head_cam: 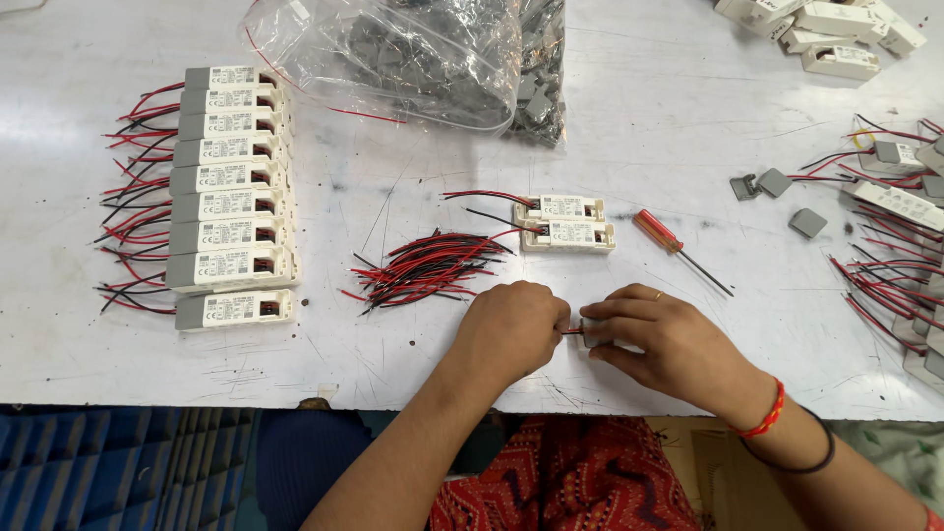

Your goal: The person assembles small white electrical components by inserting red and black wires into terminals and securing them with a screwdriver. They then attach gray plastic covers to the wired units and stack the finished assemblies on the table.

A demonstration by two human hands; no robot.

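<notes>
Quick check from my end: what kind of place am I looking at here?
Probably a small electronics assembly bench. A row of white driver modules with red and black leads lines the white table, a pile of cut wires and a screwdriver lie by, and both hands work on one module.

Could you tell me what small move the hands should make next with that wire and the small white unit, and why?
Probably push the red wire a little further into the small white unit. The left hand pinches the wire right at the unit's end, and the right hand grips the unit against the white table. Whether it is fully seated is hidden by the fingers.
</notes>
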